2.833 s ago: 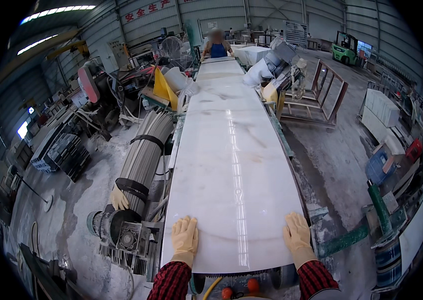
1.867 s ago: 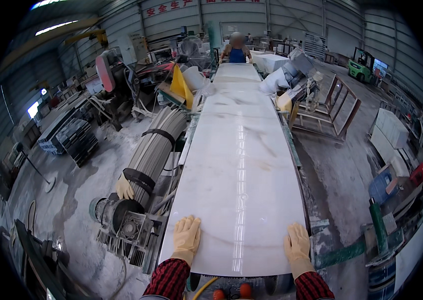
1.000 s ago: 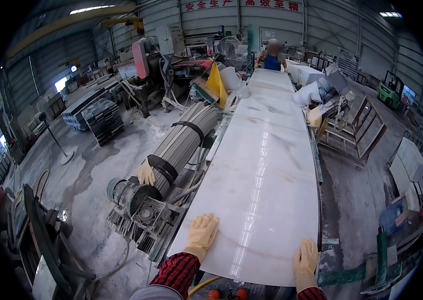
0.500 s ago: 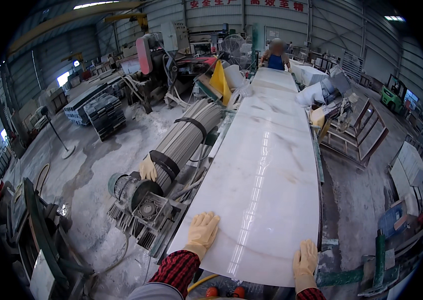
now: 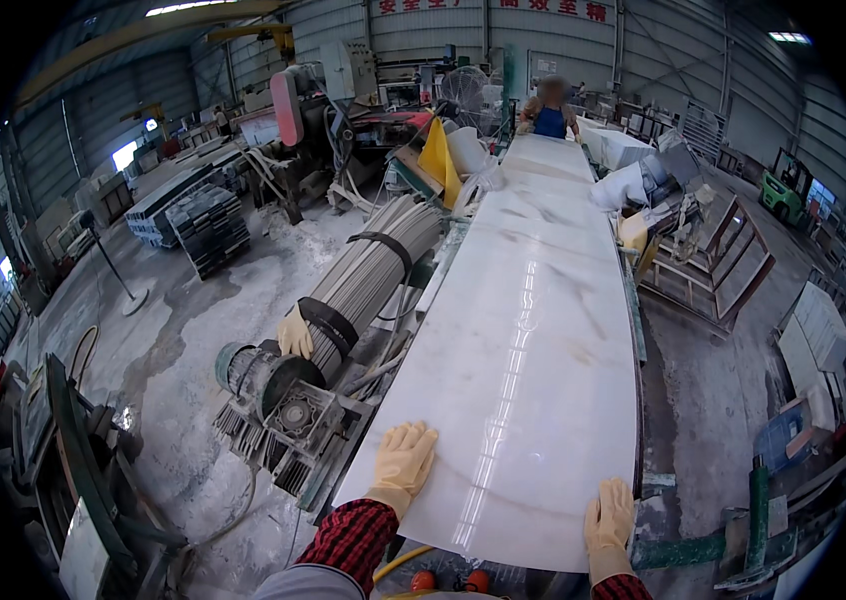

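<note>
Hands (image 5: 404, 462) (image 5: 610, 512) unclenched on white slab (image 5: 548, 375)

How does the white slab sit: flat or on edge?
Flat: the white slab shows its broad face upward, left hand resting on top.

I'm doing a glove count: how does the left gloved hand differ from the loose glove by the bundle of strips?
The left gloved hand has a red-and-black checked sleeve behind it; the loose glove shows no arm. The hand rests on the white slab, while the loose glove lies against the bundle of strips. The hand's fingers point up the picture, the loose glove's down. Both are pale cream.
</note>
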`<act>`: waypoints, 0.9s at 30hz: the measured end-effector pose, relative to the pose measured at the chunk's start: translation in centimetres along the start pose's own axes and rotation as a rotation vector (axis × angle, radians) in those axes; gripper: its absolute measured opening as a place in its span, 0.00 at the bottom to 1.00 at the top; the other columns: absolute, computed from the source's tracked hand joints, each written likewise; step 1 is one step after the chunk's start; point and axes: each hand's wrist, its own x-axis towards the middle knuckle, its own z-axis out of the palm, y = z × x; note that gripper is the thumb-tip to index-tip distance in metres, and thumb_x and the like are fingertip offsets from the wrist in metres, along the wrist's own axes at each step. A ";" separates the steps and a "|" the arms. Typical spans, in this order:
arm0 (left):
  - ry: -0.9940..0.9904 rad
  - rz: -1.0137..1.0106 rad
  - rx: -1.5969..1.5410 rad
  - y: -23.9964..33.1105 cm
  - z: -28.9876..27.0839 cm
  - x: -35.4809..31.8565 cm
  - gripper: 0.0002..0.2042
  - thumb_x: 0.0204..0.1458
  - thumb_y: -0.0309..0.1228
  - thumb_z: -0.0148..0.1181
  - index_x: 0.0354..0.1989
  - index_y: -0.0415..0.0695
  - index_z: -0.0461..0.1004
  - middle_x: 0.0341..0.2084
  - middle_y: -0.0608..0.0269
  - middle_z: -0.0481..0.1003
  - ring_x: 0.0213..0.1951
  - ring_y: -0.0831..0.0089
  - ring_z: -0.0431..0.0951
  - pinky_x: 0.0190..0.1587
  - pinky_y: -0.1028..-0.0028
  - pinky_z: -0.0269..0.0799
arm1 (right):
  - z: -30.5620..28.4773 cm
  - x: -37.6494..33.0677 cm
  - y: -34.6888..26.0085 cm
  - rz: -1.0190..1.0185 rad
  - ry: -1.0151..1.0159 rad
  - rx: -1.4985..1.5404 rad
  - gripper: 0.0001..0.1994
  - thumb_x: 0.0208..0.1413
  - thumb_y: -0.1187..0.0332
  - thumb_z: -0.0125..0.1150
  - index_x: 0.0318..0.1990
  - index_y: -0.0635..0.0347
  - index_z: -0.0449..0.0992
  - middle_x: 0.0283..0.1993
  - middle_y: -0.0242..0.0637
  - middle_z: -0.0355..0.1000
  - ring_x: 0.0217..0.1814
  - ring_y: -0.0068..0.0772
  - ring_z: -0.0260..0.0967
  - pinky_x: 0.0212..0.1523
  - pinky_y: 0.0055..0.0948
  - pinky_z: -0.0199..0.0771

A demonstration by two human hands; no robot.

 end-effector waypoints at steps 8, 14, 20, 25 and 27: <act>0.027 0.014 -0.015 0.2 -0.4 -0.1 0.14 0.66 0.31 0.70 0.59 0.49 0.85 0.60 0.57 0.85 0.62 0.51 0.82 0.68 0.49 0.73 | -0.9 -0.2 -0.5 0.136 -0.138 -0.019 0.25 0.77 0.62 0.62 0.74 0.67 0.82 0.84 0.64 0.75 0.87 0.74 0.67 0.90 0.65 0.62; -0.039 -0.005 -0.054 0.0 -0.4 -0.5 0.16 0.70 0.30 0.68 0.65 0.47 0.84 0.64 0.53 0.83 0.66 0.47 0.80 0.73 0.46 0.72 | -1.1 -0.1 -0.9 0.008 -0.018 -0.039 0.21 0.72 0.68 0.64 0.66 0.70 0.82 0.73 0.66 0.80 0.78 0.76 0.72 0.83 0.68 0.68; -0.030 0.000 -0.056 0.0 -0.4 -0.9 0.16 0.71 0.30 0.67 0.65 0.47 0.84 0.64 0.53 0.83 0.67 0.46 0.80 0.74 0.46 0.72 | -2.0 0.0 -1.3 0.087 -0.117 0.012 0.24 0.75 0.64 0.63 0.73 0.66 0.82 0.80 0.63 0.78 0.85 0.74 0.68 0.88 0.66 0.64; -0.032 -0.013 -0.063 0.1 -0.3 -1.0 0.16 0.71 0.31 0.67 0.64 0.47 0.84 0.64 0.53 0.83 0.67 0.46 0.80 0.74 0.46 0.71 | -2.2 0.0 -1.5 0.064 -0.094 0.007 0.23 0.73 0.66 0.65 0.70 0.66 0.83 0.77 0.62 0.79 0.83 0.73 0.69 0.87 0.65 0.66; -0.032 -0.009 -0.047 0.1 -0.4 -1.0 0.16 0.71 0.31 0.67 0.65 0.47 0.83 0.63 0.53 0.83 0.66 0.46 0.80 0.74 0.46 0.71 | -2.2 -0.1 -1.4 0.052 -0.085 0.007 0.23 0.72 0.66 0.65 0.70 0.66 0.82 0.77 0.62 0.79 0.83 0.72 0.69 0.86 0.65 0.66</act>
